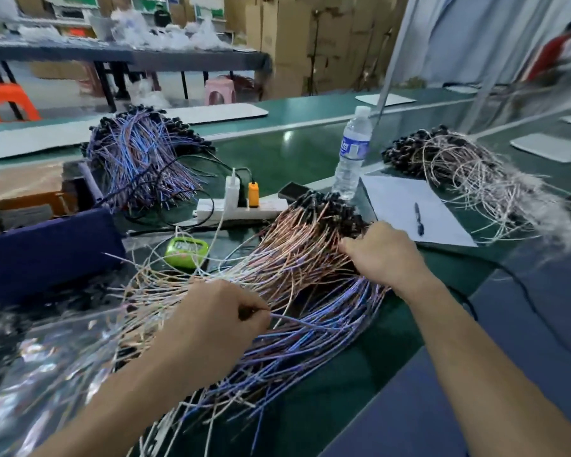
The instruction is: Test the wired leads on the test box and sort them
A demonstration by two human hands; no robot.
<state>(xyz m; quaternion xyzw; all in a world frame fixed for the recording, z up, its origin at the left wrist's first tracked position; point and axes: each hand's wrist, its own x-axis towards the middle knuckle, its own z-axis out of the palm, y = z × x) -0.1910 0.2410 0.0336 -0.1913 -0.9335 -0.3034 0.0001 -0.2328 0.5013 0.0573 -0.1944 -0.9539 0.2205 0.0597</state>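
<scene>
Nearest me, the left hand point(211, 324) rests on the near edge of the heap of leads point(304, 258), its fingers point(257, 308) pinched tight on one blue lead point(297, 321). At the heap's far right side the right hand point(383, 255) has its fingers point(350, 247) curled down, gripping a few strands by the black plug ends. Left of the heap stands a dark blue box point(47, 252), with a green timer point(187, 252) between them. Just behind the heap lies a white power strip point(241, 207), then a water bottle point(353, 153). To the heap's right is a paper sheet point(409, 192) with a pen point(418, 219), all on the green table point(294, 153).
</scene>
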